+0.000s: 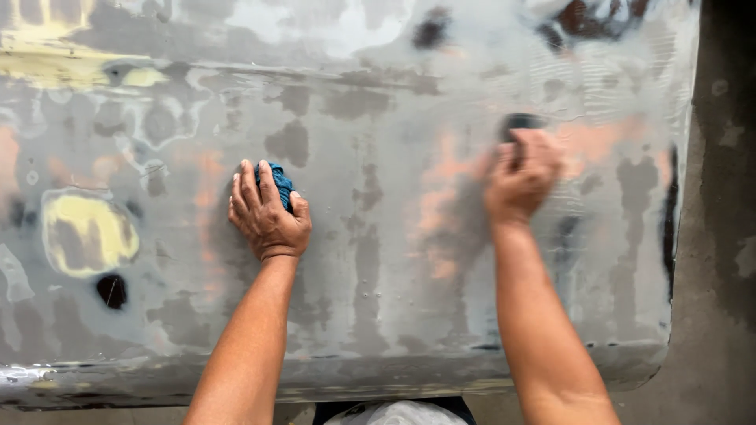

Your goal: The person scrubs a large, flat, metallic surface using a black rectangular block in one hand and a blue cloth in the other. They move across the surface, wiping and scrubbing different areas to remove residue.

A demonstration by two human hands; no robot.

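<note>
A large grey metal body panel [378,275] with patches of filler, primer and wet sheen fills the view. My left hand [266,214] presses a crumpled blue cloth [279,182] flat against the panel left of centre. My right hand [521,177] is blurred with motion and grips a dark sanding block [521,123] against the panel at the upper right. Only the block's top edge shows above my fingers.
Yellow filler patches [87,232] and a dark spot [111,290] mark the panel's left side. The panel's rounded edge [646,362] ends at the right, with grey concrete floor [720,236] beyond. A whitish bundle [398,413] shows below the front edge.
</note>
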